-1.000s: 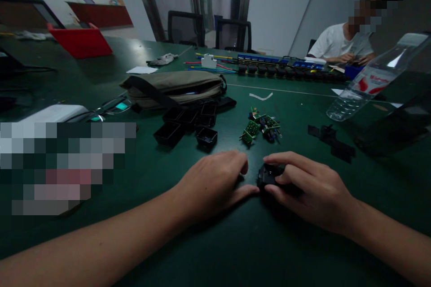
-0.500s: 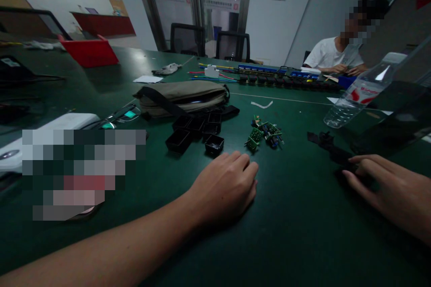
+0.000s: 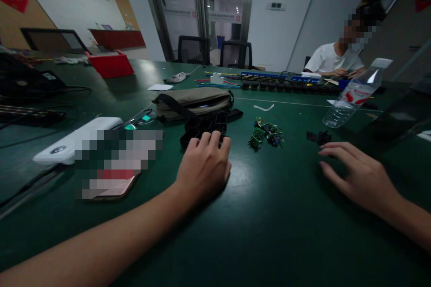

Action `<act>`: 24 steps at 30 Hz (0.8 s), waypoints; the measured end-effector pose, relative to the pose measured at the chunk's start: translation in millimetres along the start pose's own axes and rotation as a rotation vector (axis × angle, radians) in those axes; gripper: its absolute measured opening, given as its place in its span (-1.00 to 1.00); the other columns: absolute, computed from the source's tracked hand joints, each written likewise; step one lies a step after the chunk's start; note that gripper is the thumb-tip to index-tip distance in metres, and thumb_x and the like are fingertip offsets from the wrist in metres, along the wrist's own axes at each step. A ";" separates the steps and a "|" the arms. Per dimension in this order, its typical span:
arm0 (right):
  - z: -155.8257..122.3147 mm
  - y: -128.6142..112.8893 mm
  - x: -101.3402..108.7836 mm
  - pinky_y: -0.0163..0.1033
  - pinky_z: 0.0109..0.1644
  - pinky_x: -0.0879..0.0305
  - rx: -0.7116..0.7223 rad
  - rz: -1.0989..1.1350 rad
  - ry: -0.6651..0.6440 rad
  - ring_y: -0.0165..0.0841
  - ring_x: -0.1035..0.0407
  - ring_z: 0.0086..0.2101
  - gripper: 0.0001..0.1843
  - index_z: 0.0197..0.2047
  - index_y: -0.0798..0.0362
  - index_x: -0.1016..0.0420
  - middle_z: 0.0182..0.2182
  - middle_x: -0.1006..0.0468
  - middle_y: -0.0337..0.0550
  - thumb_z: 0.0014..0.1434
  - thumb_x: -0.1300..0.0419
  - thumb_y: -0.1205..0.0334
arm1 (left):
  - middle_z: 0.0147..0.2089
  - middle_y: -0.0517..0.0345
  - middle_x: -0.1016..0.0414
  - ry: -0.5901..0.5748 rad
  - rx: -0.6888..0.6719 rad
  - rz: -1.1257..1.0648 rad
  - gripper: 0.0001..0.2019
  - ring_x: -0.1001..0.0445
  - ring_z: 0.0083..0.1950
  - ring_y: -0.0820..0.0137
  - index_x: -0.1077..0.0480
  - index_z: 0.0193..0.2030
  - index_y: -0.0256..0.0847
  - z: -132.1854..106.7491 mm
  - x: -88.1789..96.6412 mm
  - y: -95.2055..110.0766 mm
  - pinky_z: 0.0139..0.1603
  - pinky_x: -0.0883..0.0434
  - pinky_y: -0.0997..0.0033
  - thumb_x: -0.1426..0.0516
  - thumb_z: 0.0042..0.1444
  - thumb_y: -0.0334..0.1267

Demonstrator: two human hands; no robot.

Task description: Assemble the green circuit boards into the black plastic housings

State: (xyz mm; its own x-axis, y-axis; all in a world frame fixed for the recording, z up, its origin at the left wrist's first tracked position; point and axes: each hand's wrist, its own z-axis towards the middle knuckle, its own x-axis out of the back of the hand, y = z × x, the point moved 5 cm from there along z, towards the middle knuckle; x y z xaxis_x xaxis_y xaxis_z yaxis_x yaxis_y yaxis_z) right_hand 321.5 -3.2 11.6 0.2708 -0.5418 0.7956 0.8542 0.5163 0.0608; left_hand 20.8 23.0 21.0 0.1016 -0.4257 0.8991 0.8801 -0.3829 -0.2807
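Observation:
My left hand (image 3: 204, 163) lies over the near side of a cluster of small black open boxes (image 3: 207, 124), its fingers stretched forward and slightly apart. The fingertips cover the nearest boxes, and their contact is partly hidden. Across the table, my right hand (image 3: 357, 172) hovers with thumb and fingers apart. Its fingertips are close to a few small flat black pieces (image 3: 319, 137), and nothing shows between them. A little pile of green circuit boards (image 3: 266, 134) with pins and blue parts lies between the two hands.
A khaki bag (image 3: 195, 102) lies behind the boxes. Left are a phone (image 3: 117, 188), a white device (image 3: 77, 139) and glasses (image 3: 143, 119). A clear bottle (image 3: 353, 94) stands at right. Blue and black rows of parts (image 3: 279, 81) lie farther back, near a seated person (image 3: 332, 58).
My left hand has moved left and forward onto the black boxes. My right hand has shifted left towards the black pieces. The view has tilted up a little.

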 end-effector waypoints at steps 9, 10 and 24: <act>48.1 -51.4 -53.2 0.00 -0.05 -0.51 -0.131 0.319 -0.133 -0.18 -0.48 -0.10 -0.68 0.04 0.07 -0.41 0.06 -0.36 0.11 0.21 -0.17 0.24 | -0.33 -0.30 -0.49 -0.092 0.196 0.144 -0.71 -0.46 -0.26 -0.03 -0.45 -0.19 -0.39 -3.7 4.2 -15.8 -0.44 -0.37 0.20 0.04 0.24 -0.26; 52.5 -52.9 -56.0 0.00 -0.04 -0.51 -0.121 0.333 -0.140 -0.19 -0.48 -0.10 -0.65 0.07 0.08 -0.40 0.08 -0.35 0.11 0.21 -0.18 0.23 | -0.36 -0.27 -0.49 -0.094 0.186 0.151 -0.71 -0.46 -0.29 0.00 -0.45 -0.24 -0.37 -4.9 4.8 -14.3 -0.47 -0.35 0.23 0.05 0.24 -0.26; 81.4 -54.2 -74.0 0.03 0.06 -0.38 -0.043 0.199 -0.102 -0.10 -0.33 -0.03 -0.50 0.20 0.09 -0.44 0.02 -0.42 0.10 0.17 -0.16 0.31 | -0.51 0.06 -0.43 0.210 -0.494 -0.073 -0.79 -0.42 -0.52 0.27 -0.33 -0.37 -0.22 -8.5 26.9 101.1 -0.58 -0.25 0.36 0.04 0.26 -0.42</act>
State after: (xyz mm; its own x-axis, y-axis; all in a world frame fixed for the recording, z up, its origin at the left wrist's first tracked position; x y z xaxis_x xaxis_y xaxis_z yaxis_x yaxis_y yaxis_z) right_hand 219.0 62.9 -1.5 0.3912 -0.3613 0.8464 0.8073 0.5762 -0.1272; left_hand 108.5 -34.1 13.9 -0.0911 -0.5188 0.8500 0.5538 -0.7358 -0.3897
